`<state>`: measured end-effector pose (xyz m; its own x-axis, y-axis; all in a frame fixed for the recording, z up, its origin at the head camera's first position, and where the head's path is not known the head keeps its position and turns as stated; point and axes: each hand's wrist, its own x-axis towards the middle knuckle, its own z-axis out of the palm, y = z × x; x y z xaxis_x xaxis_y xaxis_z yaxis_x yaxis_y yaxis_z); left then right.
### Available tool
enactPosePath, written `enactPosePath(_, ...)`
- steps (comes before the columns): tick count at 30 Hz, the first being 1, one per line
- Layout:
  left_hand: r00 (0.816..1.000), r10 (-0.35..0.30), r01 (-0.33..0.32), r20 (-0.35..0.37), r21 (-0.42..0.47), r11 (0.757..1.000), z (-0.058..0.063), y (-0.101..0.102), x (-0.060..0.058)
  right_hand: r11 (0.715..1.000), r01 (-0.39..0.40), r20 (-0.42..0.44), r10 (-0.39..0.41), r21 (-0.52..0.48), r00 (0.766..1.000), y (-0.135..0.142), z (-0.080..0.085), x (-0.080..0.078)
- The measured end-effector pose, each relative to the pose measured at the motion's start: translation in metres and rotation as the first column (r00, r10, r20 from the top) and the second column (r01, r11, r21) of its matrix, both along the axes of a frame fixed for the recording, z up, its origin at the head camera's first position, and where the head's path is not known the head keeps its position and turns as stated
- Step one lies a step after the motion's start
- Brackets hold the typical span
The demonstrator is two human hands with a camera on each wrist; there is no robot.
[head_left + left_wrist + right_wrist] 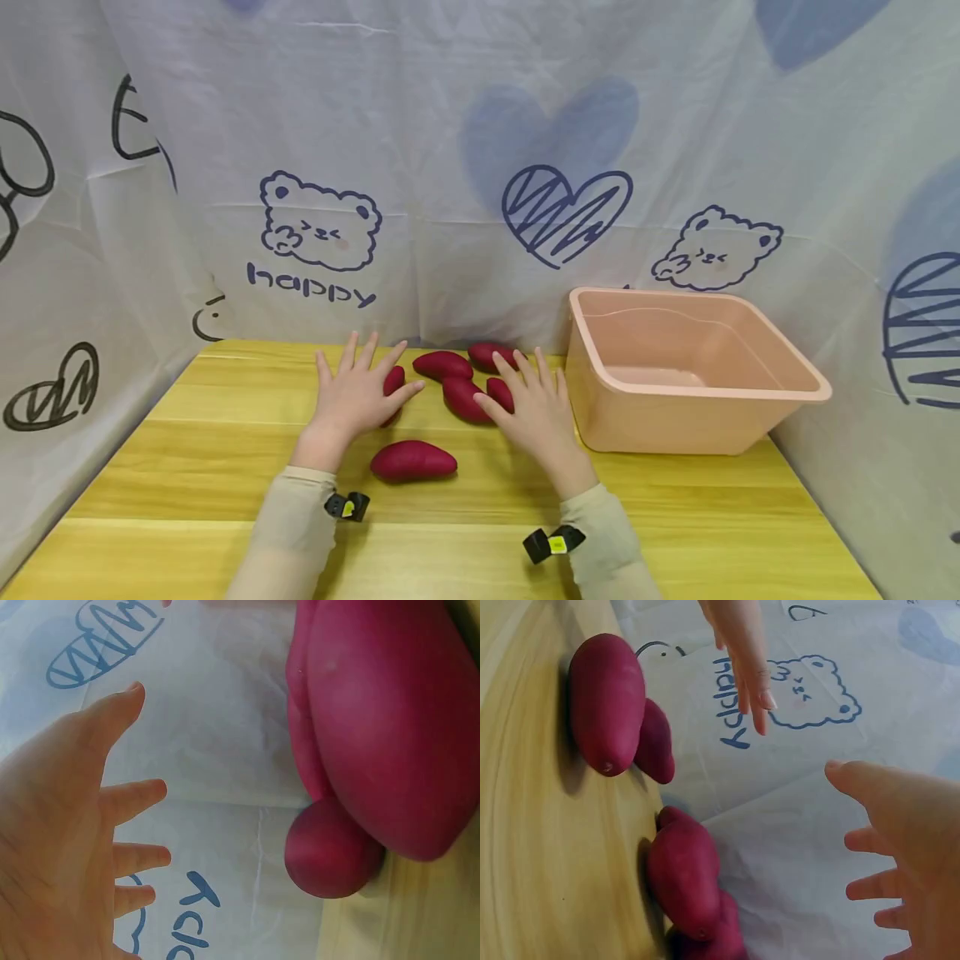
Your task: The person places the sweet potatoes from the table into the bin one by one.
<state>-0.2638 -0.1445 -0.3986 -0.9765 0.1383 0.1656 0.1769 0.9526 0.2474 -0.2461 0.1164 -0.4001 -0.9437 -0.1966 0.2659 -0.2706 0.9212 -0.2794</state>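
Several dark red sweet potatoes lie on the wooden table in the head view. My left hand [356, 400] hovers with spread fingers, partly covering one sweet potato [392, 383]. To the right, my right hand [542, 412] is also spread out and holds nothing; its thumb and fingers overlap a small group, including a front sweet potato [463, 402] and a half-hidden one [501, 394]. Nearest me, a single sweet potato [414, 461] lies crosswise between the forearms. Both wrist views show the fingers apart from the sweet potatoes, with air around them.
A pink plastic bin [652, 417] stands at the right of the table [720, 517], with its bare floor showing. Behind and at both sides hangs a white printed cloth [435, 250]. Black bands [347, 506] are strapped round both wrists.
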Motion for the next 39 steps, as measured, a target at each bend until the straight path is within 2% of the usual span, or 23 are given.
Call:
enactPosePath(4,0.999,-0.01,0.01,-0.037,0.019,1.0,0.004,0.002,0.002,1.0,-0.013,-0.104,0.011,-0.023,0.995,0.001,0.005,0.002)
enactPosePath(7,0.996,-0.023,0.026,-0.082,0.029,0.999,0.007,0.003,0.003,0.999,-0.031,-0.218,0.021,-0.044,0.976,0.003,0.008,0.003)
enactPosePath(11,0.989,-0.057,0.062,-0.136,0.031,0.998,0.013,0.005,0.005,0.992,-0.069,-0.372,0.026,-0.103,0.928,0.007,0.013,0.005)
enactPosePath(15,0.977,-0.099,0.107,-0.19,0.031,0.994,0.018,0.007,0.008,0.979,-0.12,-0.487,0.027,-0.162,0.873,0.011,0.021,0.008)
enactPosePath(18,0.959,-0.125,0.139,-0.254,0.041,0.989,0.02,0.009,0.01,0.974,-0.145,-0.548,0.026,-0.175,0.836,0.015,0.026,0.01)
enactPosePath(22,0.921,-0.157,0.184,-0.357,0.043,0.982,0.022,0.009,0.012,0.97,-0.165,-0.601,0.024,-0.18,0.799,0.02,0.029,0.009)
enactPosePath(25,0.891,-0.17,0.207,-0.42,0.043,0.977,0.023,0.008,0.013,0.968,-0.173,-0.613,0.026,-0.181,0.789,0.022,0.031,0.009)
enactPosePath(29,0.862,-0.18,0.223,-0.473,0.037,0.974,0.025,0.008,0.014,0.972,-0.159,-0.611,0.02,-0.173,0.792,0.027,0.031,0.009)
enactPosePath(32,0.835,-0.211,0.249,-0.508,0.008,0.968,0.025,0.01,0.015,0.977,-0.144,-0.61,0.017,-0.159,0.792,0.034,0.03,0.01)
enactPosePath(35,0.808,-0.255,0.285,-0.532,-0.026,0.958,0.024,0.013,0.016,0.978,-0.141,-0.611,0.019,-0.152,0.792,0.044,0.03,0.011)
enactPosePath(39,0.788,-0.306,0.315,-0.535,-0.077,0.946,0.02,0.015,0.018,0.98,-0.135,-0.625,0.013,-0.148,0.781,0.061,0.033,0.012)
